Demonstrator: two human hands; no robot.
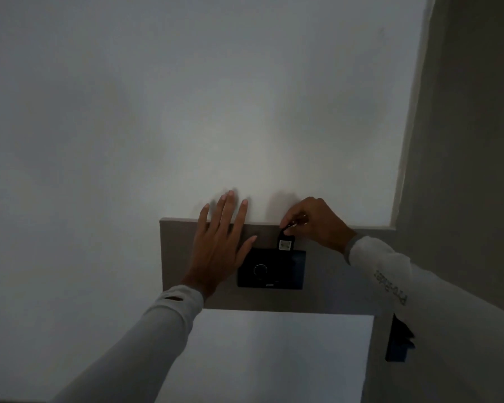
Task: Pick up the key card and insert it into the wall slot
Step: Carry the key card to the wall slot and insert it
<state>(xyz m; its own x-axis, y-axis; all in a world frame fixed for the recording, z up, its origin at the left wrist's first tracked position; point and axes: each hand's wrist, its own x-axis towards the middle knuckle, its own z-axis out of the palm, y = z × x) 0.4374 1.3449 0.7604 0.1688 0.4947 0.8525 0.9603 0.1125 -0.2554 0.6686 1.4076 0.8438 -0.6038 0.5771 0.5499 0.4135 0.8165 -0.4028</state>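
A black wall slot unit (271,269) with a ring of small dots is mounted on a grey panel (172,257). A small black key card (284,243) with a pale label stands upright at the unit's top edge, its lower end at the slot. My right hand (314,221) pinches the card's top end, where a metal ring shows. My left hand (220,242) lies flat against the panel to the left of the unit, fingers spread and holding nothing.
The room is dim. A pale wall (186,112) fills the upper view. A white surface (268,356) lies below the panel. A dark object (399,341) hangs at the lower right, beside a darker side wall (472,141).
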